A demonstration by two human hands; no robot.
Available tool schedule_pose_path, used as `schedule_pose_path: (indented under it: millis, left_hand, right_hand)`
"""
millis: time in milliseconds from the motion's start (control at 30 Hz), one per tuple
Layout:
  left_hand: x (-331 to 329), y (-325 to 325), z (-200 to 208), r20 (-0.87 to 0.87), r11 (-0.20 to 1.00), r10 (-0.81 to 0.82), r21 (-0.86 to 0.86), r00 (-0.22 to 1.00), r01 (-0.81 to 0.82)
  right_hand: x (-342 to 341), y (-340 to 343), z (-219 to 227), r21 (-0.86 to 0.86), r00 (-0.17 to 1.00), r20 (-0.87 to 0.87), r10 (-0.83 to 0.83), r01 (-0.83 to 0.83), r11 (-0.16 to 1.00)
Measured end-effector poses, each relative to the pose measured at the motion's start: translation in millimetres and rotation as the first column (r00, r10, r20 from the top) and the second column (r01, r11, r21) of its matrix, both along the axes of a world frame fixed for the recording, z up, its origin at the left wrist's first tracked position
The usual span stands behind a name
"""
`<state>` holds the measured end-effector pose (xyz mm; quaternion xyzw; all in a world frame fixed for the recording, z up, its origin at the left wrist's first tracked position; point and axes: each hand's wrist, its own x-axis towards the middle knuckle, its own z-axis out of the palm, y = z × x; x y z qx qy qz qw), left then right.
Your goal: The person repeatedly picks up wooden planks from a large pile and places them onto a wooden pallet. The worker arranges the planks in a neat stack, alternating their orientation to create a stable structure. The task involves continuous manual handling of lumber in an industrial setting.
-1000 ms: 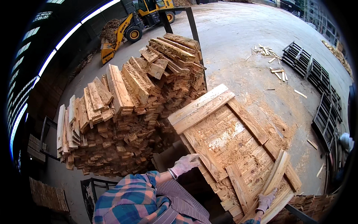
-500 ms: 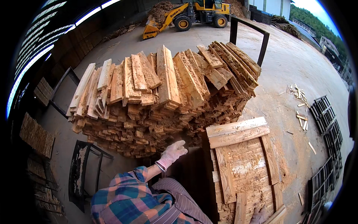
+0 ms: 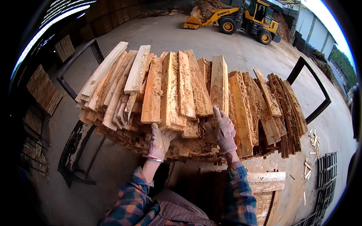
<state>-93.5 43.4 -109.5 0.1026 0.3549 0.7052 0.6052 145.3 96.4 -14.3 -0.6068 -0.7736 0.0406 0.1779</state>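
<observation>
Rough-sawn wooden boards (image 3: pixel 186 90), pale and crusted with sawdust, lie in a tall stack in front of me, their near ends pointing toward me. My left hand (image 3: pixel 158 142), in a dusty pinkish work glove, is closed at the near ends of boards left of middle, thumb up and fingers curled below. My right hand (image 3: pixel 225 132), gloved alike, grips at the near end of an upright-edged board (image 3: pixel 219 84), its thumb against the wood. Several boards lie between the two hands. The undersides of the fingers are partly hidden by the wood.
Black metal frames (image 3: pixel 310 88) rise at the stack's ends. A sawdust-covered wooden platform (image 3: pixel 266 184) stands low at my right. Wood scraps (image 3: pixel 314 141) and black racks (image 3: pixel 326 169) lie on the right floor. A yellow wheel loader (image 3: pixel 241 19) stands far back.
My left hand has moved to the boards' near ends. My right hand has come up from the wooden platform to the stack. The view has turned left, nearer the stack.
</observation>
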Motion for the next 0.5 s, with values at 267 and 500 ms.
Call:
schedule_pose_path:
  millis: [267, 500]
  left_hand:
    - [-31.8, 28.6, -113.6, 0.787, 0.87, -0.337, 0.47, 0.517, -0.148]
    - [14.4, 29.1, 37.1, 0.085, 1.0, 0.013, 0.014, 0.996, -0.015]
  right_hand:
    - [-82.2, 82.2, 8.3, -0.316, 0.96, -0.046, -0.275, 0.247, 0.916]
    - [-39.8, 136.5, 7.2, -0.563, 0.807, -0.537, -0.244, -0.128, 0.817]
